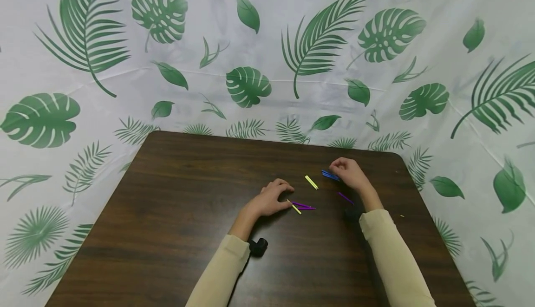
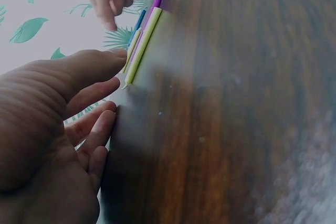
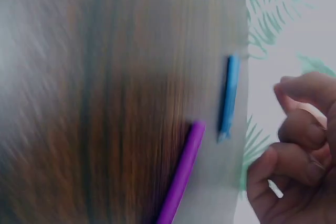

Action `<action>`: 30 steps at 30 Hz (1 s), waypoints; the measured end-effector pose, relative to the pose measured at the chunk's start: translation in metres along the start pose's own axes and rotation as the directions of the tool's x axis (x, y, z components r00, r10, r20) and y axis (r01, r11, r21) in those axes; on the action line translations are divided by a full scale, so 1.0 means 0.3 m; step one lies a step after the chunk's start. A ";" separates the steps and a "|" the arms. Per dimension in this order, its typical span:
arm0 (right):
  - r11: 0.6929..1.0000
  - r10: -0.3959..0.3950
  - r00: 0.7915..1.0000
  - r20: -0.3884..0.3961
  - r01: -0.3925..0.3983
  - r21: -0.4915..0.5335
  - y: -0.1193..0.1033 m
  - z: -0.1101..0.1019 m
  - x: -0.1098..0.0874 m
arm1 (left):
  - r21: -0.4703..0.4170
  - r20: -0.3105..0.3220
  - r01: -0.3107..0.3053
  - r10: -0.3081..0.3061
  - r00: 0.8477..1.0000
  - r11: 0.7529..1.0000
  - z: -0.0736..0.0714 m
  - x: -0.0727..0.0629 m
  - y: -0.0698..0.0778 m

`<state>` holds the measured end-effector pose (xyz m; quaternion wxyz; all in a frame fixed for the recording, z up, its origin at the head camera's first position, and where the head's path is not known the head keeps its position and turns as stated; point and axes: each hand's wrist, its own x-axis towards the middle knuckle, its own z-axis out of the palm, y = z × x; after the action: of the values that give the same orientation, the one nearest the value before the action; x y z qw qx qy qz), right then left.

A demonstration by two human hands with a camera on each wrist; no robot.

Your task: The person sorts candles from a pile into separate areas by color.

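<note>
Bent over the table, my left hand point(image 1: 269, 200) has its thumb beside the end of a thin yellow candle point(image 1: 296, 208), which shows a wick-like tip in the left wrist view. Two purple candles point(image 1: 307, 208) lie against it. No candle is pinched in that hand. My right hand point(image 1: 350, 173) hovers at the right end of a few blue candles point(image 1: 329, 175), its fingers loosely curled, with nothing visible between them. In the right wrist view a blue candle point(image 3: 229, 98) lies apart from those fingers, and a purple candle point(image 3: 181, 174) is nearer the camera.
Yellow candles point(image 1: 311, 182) lie side by side between the hands. A small yellow piece point(image 1: 402, 215) is near the right edge of the brown table point(image 1: 188, 181). Behind stands a white leaf-patterned curtain point(image 1: 200, 84). A black wrist camera point(image 1: 258, 247) sits by the left wrist.
</note>
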<state>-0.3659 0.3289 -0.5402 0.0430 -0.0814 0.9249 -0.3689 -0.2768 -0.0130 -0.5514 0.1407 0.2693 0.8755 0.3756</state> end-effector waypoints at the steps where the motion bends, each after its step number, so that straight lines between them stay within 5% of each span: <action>1: 1.000 -0.018 1.000 -0.023 0.018 -0.003 -0.011 0.005 -0.004 | -0.003 0.001 0.002 -0.002 1.000 1.000 0.000 -0.001 0.001; 8: 0.996 -0.086 0.995 -0.047 0.084 -0.042 -0.104 0.045 -0.060 | 0.002 0.003 0.004 -0.004 1.000 1.000 0.009 0.001 -0.002; 16: 0.979 -0.096 0.990 0.104 0.112 -0.167 -0.208 0.115 -0.155 | 0.016 -0.013 -0.007 0.007 1.000 1.000 0.010 0.011 -0.006; 24: 0.986 -0.096 0.940 0.326 0.136 -0.101 -0.246 0.178 -0.211 | 0.031 -0.022 -0.015 0.016 1.000 0.999 0.013 0.010 -0.005; 30: 0.984 -0.082 0.934 0.348 0.132 -0.120 -0.250 0.196 -0.223 | 0.029 -0.025 -0.014 0.014 1.000 0.999 0.014 0.012 -0.006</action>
<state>-0.2830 0.2478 -0.5298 0.1766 -0.1973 0.9214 -0.2844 -0.2785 -0.0095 -0.5557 0.1231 0.2726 0.8806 0.3675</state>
